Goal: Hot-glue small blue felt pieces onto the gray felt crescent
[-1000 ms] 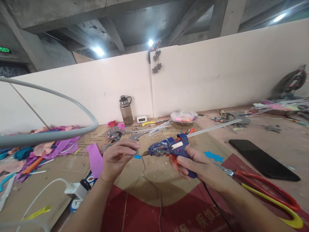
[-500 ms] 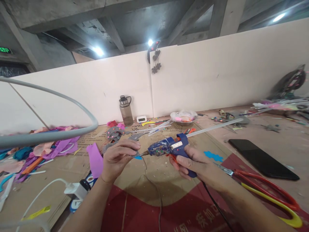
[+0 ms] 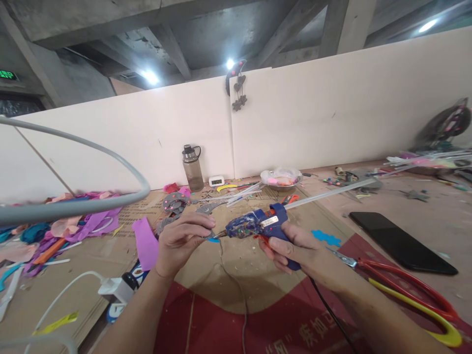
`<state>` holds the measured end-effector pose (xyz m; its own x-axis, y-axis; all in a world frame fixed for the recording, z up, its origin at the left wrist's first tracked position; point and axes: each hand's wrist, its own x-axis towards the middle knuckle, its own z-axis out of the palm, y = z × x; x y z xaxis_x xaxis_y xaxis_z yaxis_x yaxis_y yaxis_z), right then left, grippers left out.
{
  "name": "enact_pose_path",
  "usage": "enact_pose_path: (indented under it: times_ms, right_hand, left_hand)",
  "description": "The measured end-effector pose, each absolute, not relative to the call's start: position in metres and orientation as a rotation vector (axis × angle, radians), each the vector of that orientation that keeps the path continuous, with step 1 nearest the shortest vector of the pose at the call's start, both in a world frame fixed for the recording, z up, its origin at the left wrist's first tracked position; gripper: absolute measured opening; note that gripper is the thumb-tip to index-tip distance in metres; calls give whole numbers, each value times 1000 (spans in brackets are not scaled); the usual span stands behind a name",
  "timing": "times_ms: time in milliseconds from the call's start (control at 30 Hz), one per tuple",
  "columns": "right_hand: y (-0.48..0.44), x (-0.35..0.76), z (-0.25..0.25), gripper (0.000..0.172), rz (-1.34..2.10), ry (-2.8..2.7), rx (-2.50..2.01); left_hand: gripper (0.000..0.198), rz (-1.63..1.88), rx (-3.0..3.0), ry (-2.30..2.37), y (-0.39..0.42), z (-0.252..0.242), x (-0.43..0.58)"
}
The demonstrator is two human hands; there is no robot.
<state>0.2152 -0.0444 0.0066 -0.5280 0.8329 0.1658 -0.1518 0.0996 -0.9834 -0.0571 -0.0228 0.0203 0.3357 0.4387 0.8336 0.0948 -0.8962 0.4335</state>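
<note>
My right hand [image 3: 289, 248] is wrapped round the handle of a blue glue gun [image 3: 249, 223], fingers at its orange trigger. A long clear glue stick [image 3: 328, 192] runs out of the gun's back. The nozzle points left and meets the fingertips of my left hand [image 3: 186, 238], which pinch a small piece, mostly hidden. A bit of blue [image 3: 214, 240] shows just under those fingertips. From there a thin grey cord [image 3: 239, 290] hangs down over the cardboard [image 3: 206, 275]. Blue cut-out shapes [image 3: 326, 238] lie right of the gun.
Red and yellow scissors [image 3: 405, 290] and a black phone [image 3: 401, 242] lie at the right. Behind stand a bottle [image 3: 192, 169], a small clock [image 3: 216, 181] and a bowl [image 3: 282, 184]. Fabric scraps [image 3: 66, 226] and a white plug [image 3: 116, 290] are at the left; a grey tube [image 3: 73, 211] arches above.
Both hands stay almost where they were. The piece at my left fingertips and the gun's nozzle have shifted very slightly.
</note>
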Motion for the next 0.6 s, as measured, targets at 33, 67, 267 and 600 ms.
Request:
enact_pose_path:
  times_ms: [33,67,267,600]
  right_hand:
    - [-45,216,6,28,1541,-1582,-697]
    - [-45,216,6,27,1529,-1590,-704]
    - [-44,217,4,27,1488,-1631,-732]
    - [-44,216,5,27,1456,-1638,-765]
  left_hand:
    - [25,1576,2313,486,-23,21,-57]
    - [25,1574,2330,499,-23,21,-57]
    - [30,1560,2424,583,-26,24,-56]
    - [27,1560,2487,684,-28,25,-56]
